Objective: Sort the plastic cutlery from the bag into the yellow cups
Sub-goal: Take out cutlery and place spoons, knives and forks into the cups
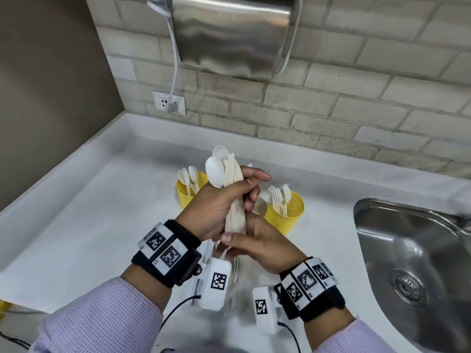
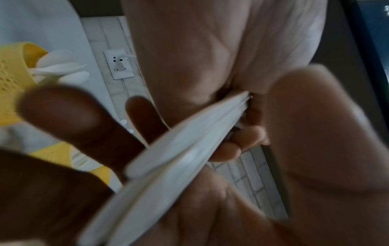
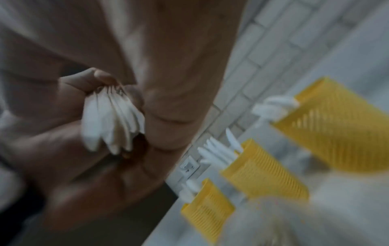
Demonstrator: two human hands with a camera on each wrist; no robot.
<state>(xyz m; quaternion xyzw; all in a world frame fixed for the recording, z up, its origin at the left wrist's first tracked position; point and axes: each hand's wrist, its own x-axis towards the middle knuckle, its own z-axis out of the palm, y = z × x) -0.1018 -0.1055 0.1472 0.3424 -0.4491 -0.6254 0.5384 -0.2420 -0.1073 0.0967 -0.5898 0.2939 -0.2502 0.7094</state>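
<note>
My left hand (image 1: 229, 200) grips a bundle of white plastic cutlery (image 1: 230, 179) upright above the counter, spoon bowls and knife blades fanning out of its top. My right hand (image 1: 251, 242) pinches the handle ends just below it, thumb on the front. The left wrist view has the handles (image 2: 168, 166) crossing the palm, and their ends (image 3: 111, 119) splay out in the right wrist view. Behind the hands, one yellow cup (image 1: 190, 193) holds spoons and another (image 1: 286, 212) holds forks. A third cup (image 3: 265, 174) with knives stands between them, hidden in the head view. I cannot make out the bag.
A steel sink (image 1: 407, 250) is sunk into the white counter (image 1: 89, 225) at the right. A metal hand dryer (image 1: 229, 34) hangs on the tiled wall above the cups, its cable running to a socket (image 1: 168, 101).
</note>
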